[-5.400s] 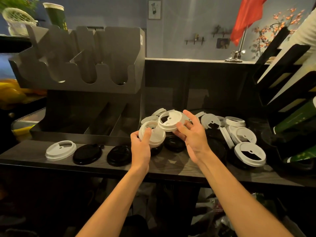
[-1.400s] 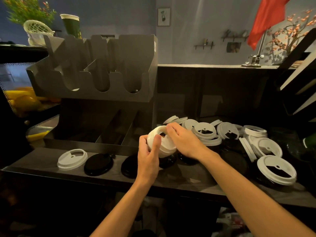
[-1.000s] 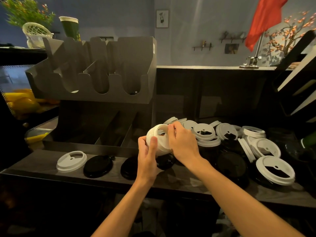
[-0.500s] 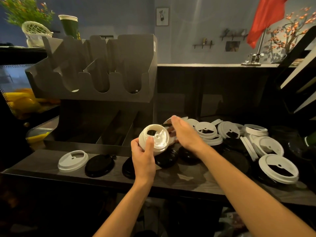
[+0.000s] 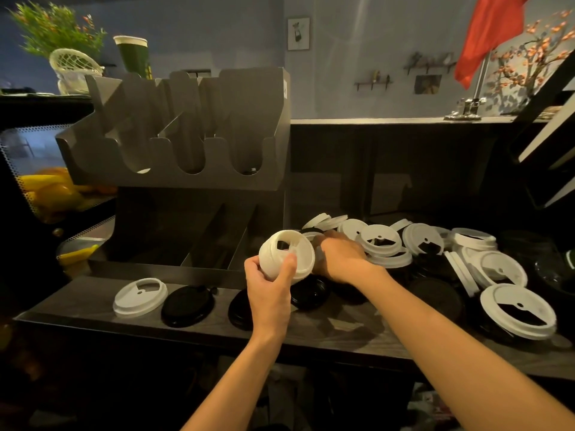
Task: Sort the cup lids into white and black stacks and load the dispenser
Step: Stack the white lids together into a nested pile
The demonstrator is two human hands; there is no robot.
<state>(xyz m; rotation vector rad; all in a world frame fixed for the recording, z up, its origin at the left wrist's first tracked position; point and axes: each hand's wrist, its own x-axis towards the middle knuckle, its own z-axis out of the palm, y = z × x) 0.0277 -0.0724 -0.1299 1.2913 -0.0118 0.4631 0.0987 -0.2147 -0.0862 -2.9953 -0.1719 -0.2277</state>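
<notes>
On the dark desk (image 5: 342, 332) in front of the person, cup lids lie scattered, and above its middle the left hand (image 5: 267, 290) holds up a short stack of white lids (image 5: 287, 258). Its grip is curled round the stack, with the thumb pressed on the near side and the fingers wrapped underneath. The stack is tilted, the end lid with its cut-out opening turned upward. It hangs clear of the desk, just in front of the lower bays of the grey dispenser (image 5: 186, 132).

The right hand (image 5: 340, 258) sits just beside the stack, knuckles up, reaching down at the left edge of the pile of loose lids (image 5: 435, 253). Its fingertips are hidden behind the stack, so I cannot tell whether that grip is pinching a lid or only touching one.

The pile spreads over the right half of the desk, white lids lying over black ones, many overlapping. One large white lid (image 5: 518, 309) lies flat at the near right.

On the left part of the desk a single white lid (image 5: 140, 296) lies flat, with a black lid (image 5: 187, 304) just beside it to the right. A second black lid (image 5: 238, 309) is partly hidden behind the left hand.

Up behind the dispenser stands a green paper cup (image 5: 133, 56), and a red flag (image 5: 491, 32) hangs at the far right.
</notes>
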